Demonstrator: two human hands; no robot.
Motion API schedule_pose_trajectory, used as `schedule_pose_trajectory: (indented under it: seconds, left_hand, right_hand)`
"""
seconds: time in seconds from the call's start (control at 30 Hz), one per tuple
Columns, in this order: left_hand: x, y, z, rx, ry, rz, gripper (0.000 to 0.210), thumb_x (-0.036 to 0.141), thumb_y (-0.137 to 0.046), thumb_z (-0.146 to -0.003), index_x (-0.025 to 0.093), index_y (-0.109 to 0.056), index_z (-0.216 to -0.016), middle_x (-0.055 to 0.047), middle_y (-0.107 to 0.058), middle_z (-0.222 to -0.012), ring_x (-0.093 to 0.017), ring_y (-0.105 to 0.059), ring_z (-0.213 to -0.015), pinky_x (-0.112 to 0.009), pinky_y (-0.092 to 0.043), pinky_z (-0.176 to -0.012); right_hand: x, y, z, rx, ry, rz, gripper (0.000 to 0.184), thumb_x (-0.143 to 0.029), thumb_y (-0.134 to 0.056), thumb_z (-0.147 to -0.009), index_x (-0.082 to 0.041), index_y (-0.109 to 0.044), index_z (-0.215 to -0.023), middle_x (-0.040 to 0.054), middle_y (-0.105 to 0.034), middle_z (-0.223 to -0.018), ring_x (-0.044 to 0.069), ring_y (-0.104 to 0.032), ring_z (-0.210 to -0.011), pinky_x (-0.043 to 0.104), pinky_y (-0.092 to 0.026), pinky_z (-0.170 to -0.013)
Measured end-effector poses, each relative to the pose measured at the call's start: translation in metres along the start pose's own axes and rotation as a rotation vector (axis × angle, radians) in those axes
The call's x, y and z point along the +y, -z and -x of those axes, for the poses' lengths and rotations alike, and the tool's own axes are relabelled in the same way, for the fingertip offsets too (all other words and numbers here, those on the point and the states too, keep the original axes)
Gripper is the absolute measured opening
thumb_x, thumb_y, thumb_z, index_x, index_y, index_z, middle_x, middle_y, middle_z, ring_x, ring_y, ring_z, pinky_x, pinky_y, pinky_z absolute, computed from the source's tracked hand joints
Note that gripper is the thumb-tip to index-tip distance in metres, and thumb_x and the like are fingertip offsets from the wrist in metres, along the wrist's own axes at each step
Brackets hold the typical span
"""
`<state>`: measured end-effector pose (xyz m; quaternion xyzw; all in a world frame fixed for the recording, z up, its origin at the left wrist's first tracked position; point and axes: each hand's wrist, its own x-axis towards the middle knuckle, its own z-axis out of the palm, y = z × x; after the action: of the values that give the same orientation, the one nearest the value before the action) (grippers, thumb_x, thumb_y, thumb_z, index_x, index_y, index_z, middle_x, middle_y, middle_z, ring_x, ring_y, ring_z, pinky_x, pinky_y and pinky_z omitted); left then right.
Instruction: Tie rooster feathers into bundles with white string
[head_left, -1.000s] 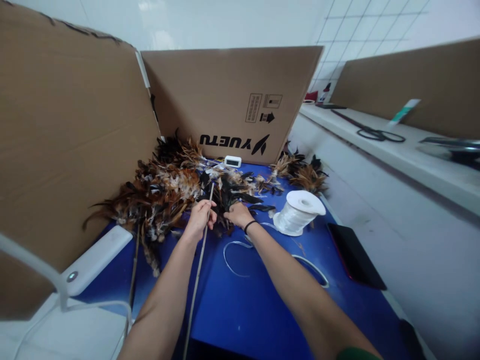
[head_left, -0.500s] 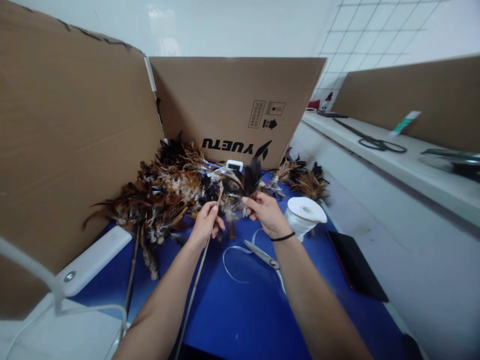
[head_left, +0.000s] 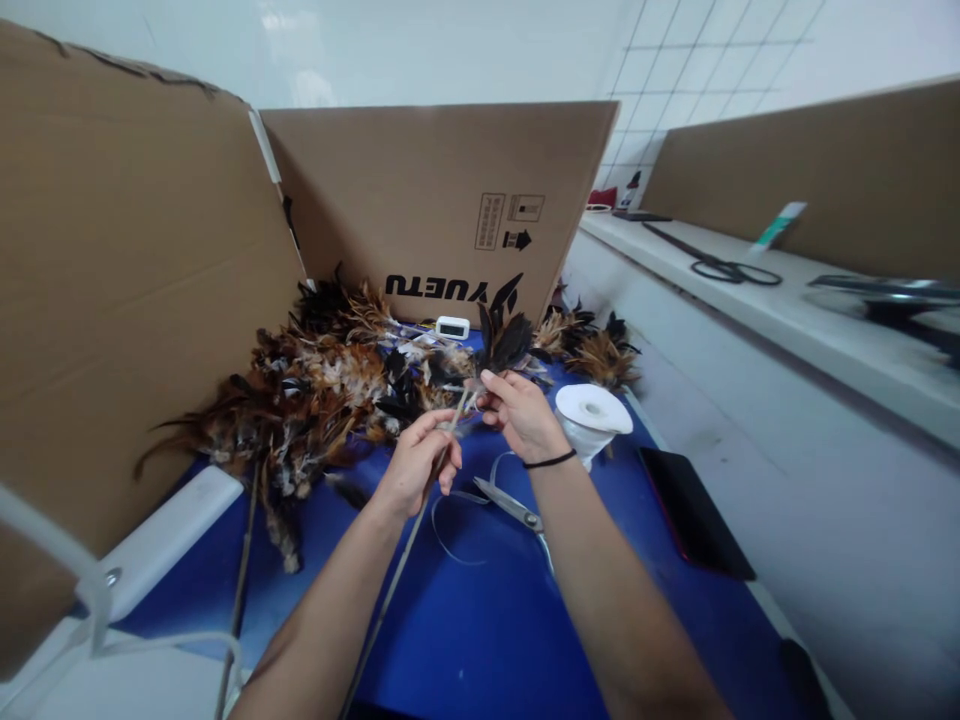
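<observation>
My left hand (head_left: 421,462) is closed around a thin pale stick (head_left: 399,582), which slants from the table's near side up to my right hand. Pinched in the fingers of my right hand (head_left: 525,415) is a small bunch of dark feathers (head_left: 504,340), its tips pointing up and its base right at the stick's upper end. Whether base and stick touch is hard to make out. Below my right hand lie metal scissors (head_left: 510,505) and a loose clear ribbon (head_left: 442,540). A white spool of ribbon (head_left: 592,420) stands right of that hand.
Brown and black feathers (head_left: 315,385) heap along the table's left and back. Cardboard panels (head_left: 420,190) wall the left and rear. A small white digital device (head_left: 452,328) sits behind. At right lies a black phone (head_left: 694,510); a ledge holds black scissors (head_left: 735,270).
The dark feathers and the stick's upper end have come together between my hands. My right hand has turned the bunch more upright. The whole view has shifted slightly.
</observation>
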<state>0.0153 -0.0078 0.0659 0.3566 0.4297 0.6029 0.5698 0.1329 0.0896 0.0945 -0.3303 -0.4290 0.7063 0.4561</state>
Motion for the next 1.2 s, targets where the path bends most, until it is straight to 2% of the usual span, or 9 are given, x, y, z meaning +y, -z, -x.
schedule_pose_trajectory:
  seconds: [0.1,0.23,0.47,0.6,0.73,0.93,1.2]
  left_hand:
    - [-0.001,-0.004,-0.001,0.03,0.012,-0.027,0.045,0.035,-0.055,-0.079,0.014,-0.049,-0.119,0.004,-0.055,-0.049,-0.007,-0.036,-0.03,-0.018,-0.03,-0.03]
    - [-0.003,-0.009,-0.004,0.039,-0.021,-0.055,0.048,0.043,-0.056,-0.081,0.015,-0.05,-0.119,0.005,-0.051,-0.046,-0.006,-0.033,-0.029,-0.017,-0.027,-0.029]
    - [0.0,-0.02,-0.012,0.026,-0.046,0.034,0.024,0.031,-0.061,-0.075,0.017,-0.052,-0.093,0.003,-0.058,-0.063,-0.006,-0.043,-0.035,-0.018,-0.035,-0.032]
    - [0.004,-0.028,-0.016,0.043,0.004,0.025,0.023,0.036,-0.058,-0.078,0.017,-0.051,-0.088,0.002,-0.056,-0.059,-0.007,-0.044,-0.036,-0.015,-0.026,-0.029]
    - [0.007,-0.032,-0.019,0.048,0.028,-0.021,0.034,0.05,-0.056,-0.079,0.016,-0.05,-0.08,0.002,-0.054,-0.054,-0.004,-0.037,-0.031,-0.014,-0.017,-0.028]
    - [0.004,-0.029,-0.02,0.029,0.021,-0.067,0.041,0.055,-0.058,-0.077,0.014,-0.052,-0.078,0.002,-0.054,-0.053,-0.003,-0.033,-0.028,-0.016,-0.014,-0.027]
    - [0.002,-0.022,-0.019,0.006,0.055,-0.011,0.041,0.053,-0.062,-0.074,0.014,-0.054,-0.077,0.002,-0.055,-0.052,-0.003,-0.033,-0.029,-0.015,-0.012,-0.028]
  right_hand:
    - [-0.001,0.001,0.0,-0.043,-0.006,-0.017,0.036,-0.035,-0.077,-0.061,-0.018,-0.048,-0.074,0.0028,-0.069,-0.077,0.007,-0.054,-0.053,0.014,-0.033,-0.036]
    - [-0.002,0.002,0.0,-0.087,0.003,0.0,0.036,-0.035,-0.077,-0.063,-0.017,-0.048,-0.074,0.0049,-0.07,-0.078,0.007,-0.055,-0.052,0.014,-0.033,-0.036]
    - [-0.006,0.004,0.004,-0.086,0.054,0.08,0.04,-0.035,-0.078,-0.061,-0.018,-0.044,-0.072,0.002,-0.068,-0.069,0.006,-0.053,-0.048,0.014,-0.034,-0.036]
    - [-0.006,0.005,0.004,-0.065,0.098,0.121,0.04,-0.035,-0.079,-0.06,-0.017,-0.045,-0.071,0.0019,-0.067,-0.067,0.006,-0.053,-0.047,0.015,-0.035,-0.037]
    - [-0.004,0.005,0.002,-0.057,0.126,0.146,0.038,-0.036,-0.079,-0.058,-0.016,-0.048,-0.07,0.0003,-0.065,-0.061,0.007,-0.053,-0.046,0.016,-0.036,-0.036]
    - [-0.004,0.002,0.003,-0.061,0.117,0.171,0.034,-0.034,-0.077,-0.06,-0.017,-0.049,-0.069,-0.003,-0.06,-0.052,0.006,-0.05,-0.043,0.015,-0.033,-0.034]
    - [-0.003,0.0,0.004,-0.084,0.042,0.17,0.039,-0.036,-0.079,-0.057,-0.017,-0.046,-0.068,0.0017,-0.066,-0.061,0.004,-0.046,-0.037,0.015,-0.024,-0.03]
